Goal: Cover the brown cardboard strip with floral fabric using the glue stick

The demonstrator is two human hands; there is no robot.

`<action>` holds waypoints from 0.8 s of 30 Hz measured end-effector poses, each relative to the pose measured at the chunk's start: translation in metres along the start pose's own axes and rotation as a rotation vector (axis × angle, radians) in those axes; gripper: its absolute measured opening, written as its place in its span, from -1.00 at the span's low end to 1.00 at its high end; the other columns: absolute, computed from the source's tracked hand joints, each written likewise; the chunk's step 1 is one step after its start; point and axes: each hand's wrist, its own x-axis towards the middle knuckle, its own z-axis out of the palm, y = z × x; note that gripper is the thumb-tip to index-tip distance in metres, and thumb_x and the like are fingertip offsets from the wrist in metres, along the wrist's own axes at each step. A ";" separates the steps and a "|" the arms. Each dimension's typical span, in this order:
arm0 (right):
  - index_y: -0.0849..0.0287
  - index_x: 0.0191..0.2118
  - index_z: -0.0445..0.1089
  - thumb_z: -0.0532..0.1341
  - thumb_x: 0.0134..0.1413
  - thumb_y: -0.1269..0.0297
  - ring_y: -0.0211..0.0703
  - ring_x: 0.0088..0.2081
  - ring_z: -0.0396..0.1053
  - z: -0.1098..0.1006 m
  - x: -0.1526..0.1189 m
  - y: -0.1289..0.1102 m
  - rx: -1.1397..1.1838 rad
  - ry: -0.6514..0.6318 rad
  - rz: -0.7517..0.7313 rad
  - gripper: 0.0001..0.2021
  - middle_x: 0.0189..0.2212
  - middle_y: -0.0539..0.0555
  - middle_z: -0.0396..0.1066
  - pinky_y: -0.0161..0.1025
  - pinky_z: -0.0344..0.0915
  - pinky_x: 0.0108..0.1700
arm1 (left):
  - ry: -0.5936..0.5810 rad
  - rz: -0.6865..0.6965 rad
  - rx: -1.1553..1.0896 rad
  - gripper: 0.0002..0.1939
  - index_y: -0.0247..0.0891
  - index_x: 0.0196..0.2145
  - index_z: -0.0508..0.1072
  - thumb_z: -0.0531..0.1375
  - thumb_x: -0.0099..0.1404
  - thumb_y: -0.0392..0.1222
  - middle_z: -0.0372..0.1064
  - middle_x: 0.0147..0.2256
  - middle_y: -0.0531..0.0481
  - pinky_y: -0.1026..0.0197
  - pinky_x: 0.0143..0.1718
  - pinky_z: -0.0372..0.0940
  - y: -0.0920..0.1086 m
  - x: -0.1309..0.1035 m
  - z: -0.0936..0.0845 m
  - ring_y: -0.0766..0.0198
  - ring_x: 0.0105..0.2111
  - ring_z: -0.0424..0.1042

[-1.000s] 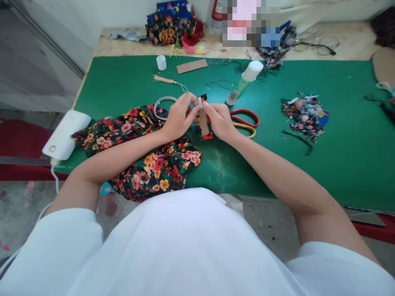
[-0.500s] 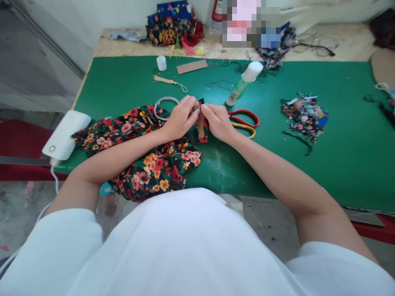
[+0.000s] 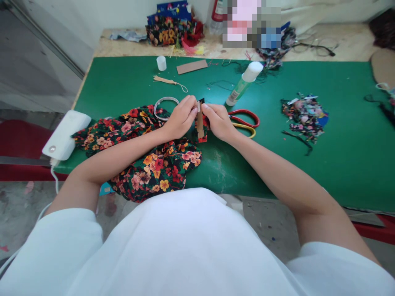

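Between my two hands is a narrow cardboard strip with dark floral fabric wrapped along its edges, its brown middle showing. My left hand is closed on the strip's left side near the top. On the opposite side, my right hand pinches the upper right edge with thumb and fingers. Bunched floral fabric lies under and in front of my left forearm. Red and yellow scissor handles stick out beyond my right hand; the blades are hidden.
A glue stick stands behind my right hand. Nearby are a white cap, a bare cardboard strip, a tassel and a tape ring. Fabric scraps lie right; a white device sits at the left edge.
My left fingers have curled closer against the strip's upper end, and the right fingers have shifted slightly. The strip stays in about the same place.
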 end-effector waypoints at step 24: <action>0.10 -0.58 0.13 0.04 0.21 -0.53 -0.32 -0.58 0.07 0.000 0.000 0.000 0.027 -0.018 -0.017 -0.26 -0.69 -0.09 0.11 -0.21 0.03 -0.46 | -0.019 0.009 -0.006 -0.48 -0.17 -0.28 0.23 -0.15 0.55 0.31 0.24 -0.28 -0.04 0.05 -0.02 0.27 -0.001 -0.001 -0.002 0.19 -0.21 0.31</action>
